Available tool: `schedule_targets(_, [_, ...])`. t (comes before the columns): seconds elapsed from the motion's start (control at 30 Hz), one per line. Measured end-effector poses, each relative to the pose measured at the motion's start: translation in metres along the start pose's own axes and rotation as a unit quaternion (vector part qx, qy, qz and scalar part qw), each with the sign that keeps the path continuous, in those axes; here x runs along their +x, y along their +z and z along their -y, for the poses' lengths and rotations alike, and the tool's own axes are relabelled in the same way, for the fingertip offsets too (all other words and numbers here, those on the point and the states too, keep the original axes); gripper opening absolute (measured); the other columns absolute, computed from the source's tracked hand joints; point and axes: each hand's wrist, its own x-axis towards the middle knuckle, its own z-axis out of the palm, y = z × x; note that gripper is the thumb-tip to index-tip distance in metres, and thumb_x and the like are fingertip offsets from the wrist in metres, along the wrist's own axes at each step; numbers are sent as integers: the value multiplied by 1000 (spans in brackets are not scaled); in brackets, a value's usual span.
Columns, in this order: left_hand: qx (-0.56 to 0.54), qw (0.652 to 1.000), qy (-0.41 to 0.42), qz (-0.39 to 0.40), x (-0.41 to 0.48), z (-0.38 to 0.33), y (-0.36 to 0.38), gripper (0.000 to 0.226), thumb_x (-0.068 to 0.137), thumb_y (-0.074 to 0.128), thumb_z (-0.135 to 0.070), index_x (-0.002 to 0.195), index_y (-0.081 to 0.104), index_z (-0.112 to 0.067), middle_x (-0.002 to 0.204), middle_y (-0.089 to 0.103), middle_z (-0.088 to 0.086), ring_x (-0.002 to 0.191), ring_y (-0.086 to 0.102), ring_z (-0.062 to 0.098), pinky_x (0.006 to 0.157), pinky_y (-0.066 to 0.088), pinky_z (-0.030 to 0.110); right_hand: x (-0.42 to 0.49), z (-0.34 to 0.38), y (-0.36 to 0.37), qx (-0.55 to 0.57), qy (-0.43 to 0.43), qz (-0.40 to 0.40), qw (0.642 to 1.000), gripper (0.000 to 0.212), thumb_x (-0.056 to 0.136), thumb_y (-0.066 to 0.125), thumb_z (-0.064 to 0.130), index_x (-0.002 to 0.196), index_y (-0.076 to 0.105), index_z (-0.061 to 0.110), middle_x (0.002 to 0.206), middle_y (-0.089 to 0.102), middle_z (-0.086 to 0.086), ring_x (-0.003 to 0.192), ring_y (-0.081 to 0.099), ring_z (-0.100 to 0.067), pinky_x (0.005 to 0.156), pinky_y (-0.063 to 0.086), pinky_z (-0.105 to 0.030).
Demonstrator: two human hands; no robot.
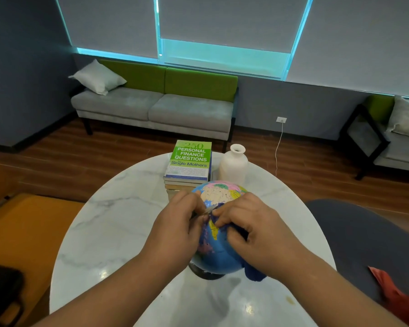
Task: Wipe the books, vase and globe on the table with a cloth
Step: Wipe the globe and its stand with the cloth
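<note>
Desk [109,232]: round, white marble-patterned top. It carries all three task items.

Globe [219,251]: stands on a dark round base [206,273] at the middle of the desk, towards the near edge, directly below the person. Judged to be the item under wiping now. Its position close to the near edge lets both hands reach round it.

Books [189,159]: a squared stack at the far edge, green-covered title uppermost, just behind the globe. No hand is on them. Whether they have been wiped cannot be told.

Vase [233,165]: white, upright, at the far edge just right of the books and close behind the globe. Its mouth is open and nothing protrudes from it. The inside is too dark to inspect. It is the only container present.

Left hand [175,230]: fingers curled against the globe's upper left side. Thumb and fingertips appear to pinch a thin silvery strip [208,210], probably the globe's metal arc. Judged purpose: to steady the ball so it does not spin under the rubbing.

Right hand [257,230]: fingers curled round the cloth [254,272], pressing it on the globe's right side.

Cloth: dark blue, mostly hidden beneath the right hand. A loose tail hangs down beside the base, close to the desk.

Risk noted: the vase stands near enough to be knocked if the globe tips back.
</note>
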Motion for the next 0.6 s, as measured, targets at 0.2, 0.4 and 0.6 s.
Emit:
schedule_targets(0.2, [7,1000,-7,-11,0,-1,0,22,86,66,-12,76,50,-24,90,53,-11,90,54,7,76,46,26,5,-6,-1,0,68,-52,996,23,76,54,11,87,66,27,100,65,20,96,53,-4,84,40,-10])
schedule_targets(0.4, [15,1000,-12,-7,-7,-2,1,21,88,65,-15,79,50,-26,92,52,-14,102,53,-1,77,50,20,-6,2,4,-12,29,-37,999,23,74,47,19,85,67,23,98,64,17,98,52,-3,84,43,-16])
schedule_targets(0.6, [12,1000,-5,-2,-11,-4,3,25,88,64,-15,77,47,-30,93,52,-16,107,52,-7,79,49,20,-20,6,14,-31,26,-103,994,21,78,52,16,89,69,20,99,65,12,97,55,-7,87,43,-18])
